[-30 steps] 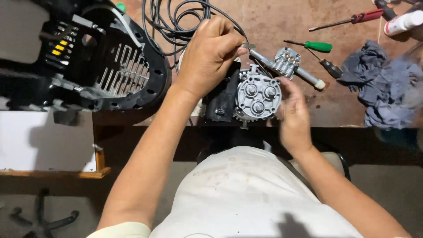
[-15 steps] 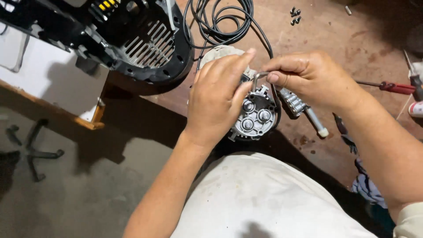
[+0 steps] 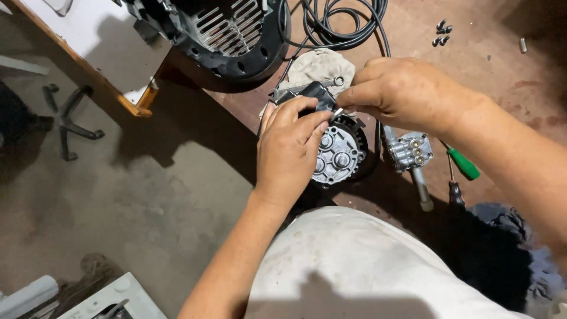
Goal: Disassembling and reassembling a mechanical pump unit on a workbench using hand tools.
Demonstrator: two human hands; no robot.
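My left hand point(image 3: 290, 149) grips the round grey-and-black pump motor unit point(image 3: 338, 155) at the table's near edge, its fingers wrapped over the left side. My right hand point(image 3: 397, 93) hovers just above the unit, and its fingertips pinch a small shiny metal part point(image 3: 336, 113) against the unit's top. A silver metal pump head point(image 3: 410, 151) with a short shaft lies just right of the unit. A pale cloth point(image 3: 319, 66) with a spanner point(image 3: 331, 83) on it lies behind my hands.
A black ribbed machine housing point(image 3: 227, 32) stands at the back left, with a coiled black cable point(image 3: 345, 20) beside it. A green-handled screwdriver point(image 3: 463, 164) and a dark rag point(image 3: 534, 260) lie at right. Several small screws point(image 3: 442, 32) rest on the brown table point(image 3: 490, 71).
The view has swung left and closer. My right hand moved from below the unit up over its top and now pinches a small metal part. My left hand stays on the unit.
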